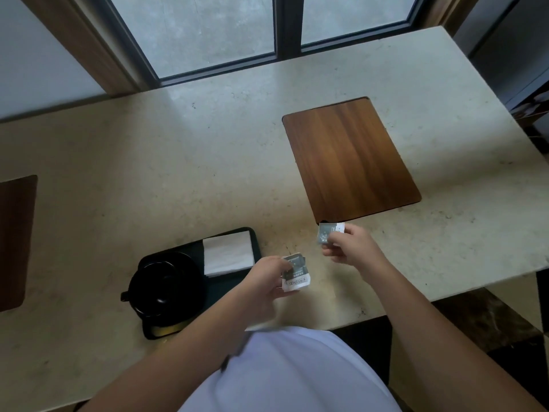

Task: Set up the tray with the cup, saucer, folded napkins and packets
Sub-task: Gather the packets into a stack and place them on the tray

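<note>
Surface (178, 162): pale cream stone, faintly speckled, matte – runs under a dark-framed window (276, 25) at 12 o'clock.
Tray (255, 242): black, flat, rounded corners; lies at 8 o'clock of the frame, near the front edge.
Saucer (148, 260): glossy black round rim, on the left half of the tray.
Cup (166, 286): glossy black, round, handle toward 9 o'clock, sits on the saucer.
Folded napkins (227, 255): white, soft paper, square stack at the tray's 1 o'clock corner.
Left hand (267, 278): closed on a packet (295, 273) – crinkly grey foil with a white printed band, held just right of the tray, above the surface.
Right hand (353, 248): pinching a second packet (326, 233), same grey foil, at 1 o'clock from the left hand, close to the board's near edge.
Wooden board (350, 159): brown, straight-grained, rounded rectangle, bare, at 2 o'clock.
Second board (15, 242): darker, at 9 o'clock, cut off by the frame.
</note>
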